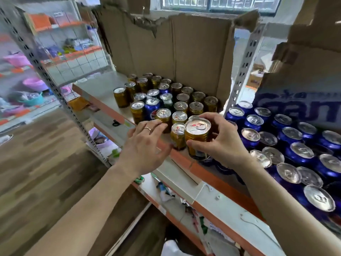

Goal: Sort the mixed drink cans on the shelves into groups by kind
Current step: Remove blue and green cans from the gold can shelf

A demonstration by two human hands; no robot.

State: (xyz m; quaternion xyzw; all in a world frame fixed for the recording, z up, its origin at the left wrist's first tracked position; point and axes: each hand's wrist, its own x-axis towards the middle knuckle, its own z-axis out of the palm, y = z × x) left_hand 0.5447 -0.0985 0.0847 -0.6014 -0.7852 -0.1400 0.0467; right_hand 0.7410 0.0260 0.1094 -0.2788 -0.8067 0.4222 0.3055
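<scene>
1. At the front lip of the shelf (pixel 184 159), the right hand (pixel 221 139) gripped a gold can (pixel 197 137). The thumb pressed its near side and the fingers curled over the far rim.
2. That can sat upright, just beside another gold can (pixel 178 135) in the front row. Whether its base rested on the shelf or hung clear of it could not be told.
3. The left hand (pixel 145 145) reached in with fingers loosely extended and holding nothing. Its fingertips were close to a gold can (pixel 163 116) in the next row, contact unclear.
4. The step in hand looked like adding this can to the gold group (pixel 184 100).
5. The sort seemed unfinished: a blue Pepsi can (pixel 152 108) and some other non-gold cans stood among the gold ones.
6. The next move likely called for seating the held can squarely without toppling its neighbours. The strays could then go to the blue cans (pixel 295 141) in the right bay.
</scene>
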